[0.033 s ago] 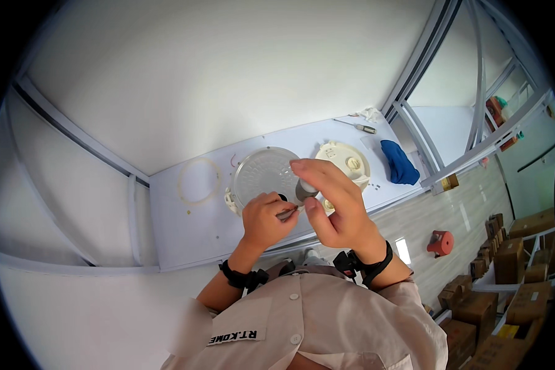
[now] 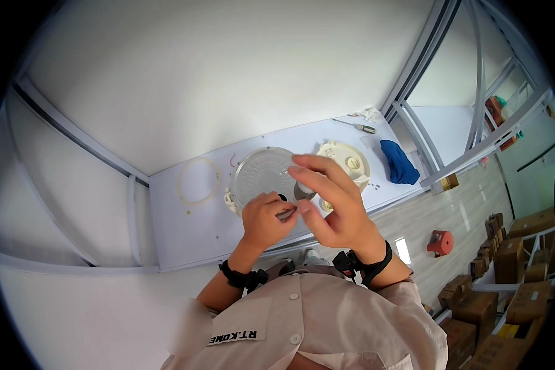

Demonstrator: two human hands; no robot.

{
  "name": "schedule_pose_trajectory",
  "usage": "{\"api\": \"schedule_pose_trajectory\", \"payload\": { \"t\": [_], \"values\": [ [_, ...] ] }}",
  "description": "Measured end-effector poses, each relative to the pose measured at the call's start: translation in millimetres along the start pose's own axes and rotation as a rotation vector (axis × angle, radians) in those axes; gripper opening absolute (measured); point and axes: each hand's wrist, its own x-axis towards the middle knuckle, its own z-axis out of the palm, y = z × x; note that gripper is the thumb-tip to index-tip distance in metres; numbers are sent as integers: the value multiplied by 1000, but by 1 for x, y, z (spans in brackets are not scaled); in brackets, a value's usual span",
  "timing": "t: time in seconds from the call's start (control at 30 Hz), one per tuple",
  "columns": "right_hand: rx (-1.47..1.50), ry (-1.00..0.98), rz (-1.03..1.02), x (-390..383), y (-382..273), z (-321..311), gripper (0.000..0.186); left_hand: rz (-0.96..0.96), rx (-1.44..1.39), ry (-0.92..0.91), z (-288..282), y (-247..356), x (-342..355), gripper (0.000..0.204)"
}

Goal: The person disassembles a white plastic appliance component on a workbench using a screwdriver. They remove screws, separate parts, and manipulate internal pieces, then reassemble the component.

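My left hand (image 2: 268, 219) is closed around a thin dark metal piece (image 2: 286, 214) whose kind I cannot make out. Its tip points toward my right hand (image 2: 345, 209), whose fingers are spread, with the thumb close to that tip. Between the right thumb and fingers shows a grey cylinder with a pale top (image 2: 304, 190); no firm grip on it can be seen. Beyond both hands lies a round, clear-grey ribbed disc (image 2: 262, 172) with a cream tab (image 2: 230, 200) at its left edge. A round cream cover (image 2: 345, 154) with raised round parts sits to the right, partly behind my right hand.
On the white table (image 2: 172, 240) are a cream ring (image 2: 198, 180), a small red curved piece (image 2: 232, 160), a screwdriver (image 2: 364, 128), blue cloth (image 2: 399, 163) and crumpled white material (image 2: 370, 114). Metal frame posts border the table. A red stool (image 2: 440, 243) and cardboard boxes (image 2: 478, 308) stand at right.
The right hand's fingers have lifted and spread wider, and its thumb has shifted left toward the metal piece's tip. My left hand stays in place.
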Motion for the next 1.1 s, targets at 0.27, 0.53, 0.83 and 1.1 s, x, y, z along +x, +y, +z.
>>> {"api": "schedule_pose_trajectory", "payload": {
  "t": [0.27, 0.53, 0.83, 1.1],
  "values": [
    [44, 57, 118, -3, -3, -1, 57, -15, -21, 10, -1, 3, 2, 9],
    [-144, -113, 137, -7, -2, -13, 59, -30, -16, -3, -2, 2, 1, 9],
    [-81, -53, 28, 2, -1, -10, 58, -33, -22, 8, -2, 3, 1, 10],
    [89, 101, 141, -7, 4, 0, 56, -15, 0, -2, -3, 3, 2, 14]
  ]
}}
